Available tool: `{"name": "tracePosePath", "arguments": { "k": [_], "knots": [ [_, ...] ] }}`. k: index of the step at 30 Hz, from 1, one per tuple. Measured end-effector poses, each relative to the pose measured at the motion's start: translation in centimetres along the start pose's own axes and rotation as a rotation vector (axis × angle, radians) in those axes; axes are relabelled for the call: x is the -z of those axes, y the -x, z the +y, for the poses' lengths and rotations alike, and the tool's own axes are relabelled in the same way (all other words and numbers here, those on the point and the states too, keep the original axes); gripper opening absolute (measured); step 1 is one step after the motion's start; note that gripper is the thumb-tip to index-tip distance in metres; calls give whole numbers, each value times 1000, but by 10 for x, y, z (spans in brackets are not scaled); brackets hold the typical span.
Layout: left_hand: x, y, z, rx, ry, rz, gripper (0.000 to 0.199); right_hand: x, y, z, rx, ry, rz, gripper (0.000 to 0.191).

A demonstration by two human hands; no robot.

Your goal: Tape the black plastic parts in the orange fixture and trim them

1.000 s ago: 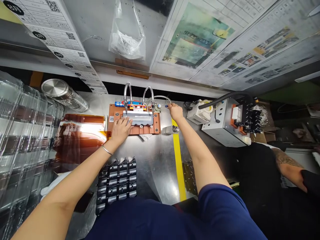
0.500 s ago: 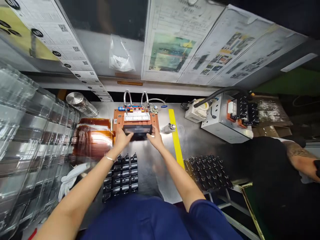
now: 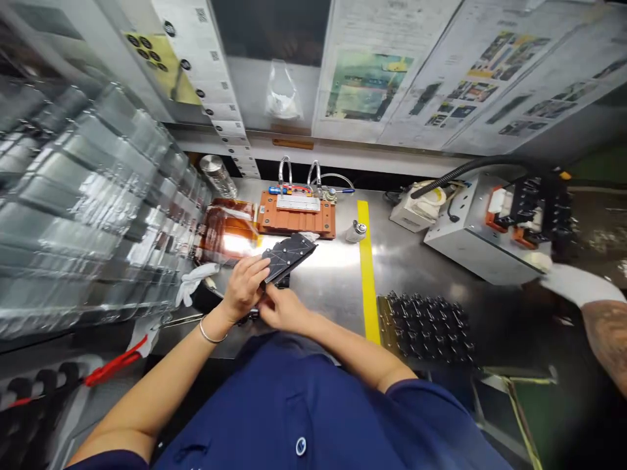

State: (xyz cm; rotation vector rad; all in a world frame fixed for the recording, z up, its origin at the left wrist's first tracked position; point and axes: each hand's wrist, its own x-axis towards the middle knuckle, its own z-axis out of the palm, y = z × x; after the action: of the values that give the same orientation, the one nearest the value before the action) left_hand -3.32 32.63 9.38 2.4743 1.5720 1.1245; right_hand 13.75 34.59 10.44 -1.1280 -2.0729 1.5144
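A black flat panel (image 3: pixel 289 254) is tilted in the middle of the bench. My left hand (image 3: pixel 246 282) is closed on its near left end. My right hand (image 3: pixel 284 308) is beside my left hand, below the panel, its fingers partly hidden; what they hold, if anything, cannot be made out. Beyond the panel sits an orange-brown fixture (image 3: pixel 297 223) with a white perforated strip and looped clear tubes. Some black parts show under my hands.
A small metal-topped bottle (image 3: pixel 356 231) stands by yellow tape (image 3: pixel 368 281). Black parts (image 3: pixel 428 326) lie to the right. Clear plastic trays (image 3: pixel 98 209) are stacked at left. A co-worker's gloved hand (image 3: pixel 578 284) is by a white machine (image 3: pixel 482 241).
The black part has come off the fixture toward my body and is turned at an angle. Both hands have drawn back. The co-worker's gloved hand has come to the white machine.
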Motion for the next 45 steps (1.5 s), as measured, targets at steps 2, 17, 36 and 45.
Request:
{"name": "tracePosePath", "arguments": {
  "k": [2, 17, 36, 45],
  "knots": [
    [32, 4, -4, -22, 5, 7, 35, -12, 8, -18, 138, -259, -186, 39],
    [378, -79, -238, 832, -566, 182, 15, -37, 25, 36, -199, -147, 283, 57],
    [346, 83, -162, -143, -627, 278, 51, -184, -180, -275, 1226, 622, -8, 44],
    [359, 53, -179, 13, -466, 464, 44, -184, -201, -322, 1173, 510, -46, 41]
  ]
}}
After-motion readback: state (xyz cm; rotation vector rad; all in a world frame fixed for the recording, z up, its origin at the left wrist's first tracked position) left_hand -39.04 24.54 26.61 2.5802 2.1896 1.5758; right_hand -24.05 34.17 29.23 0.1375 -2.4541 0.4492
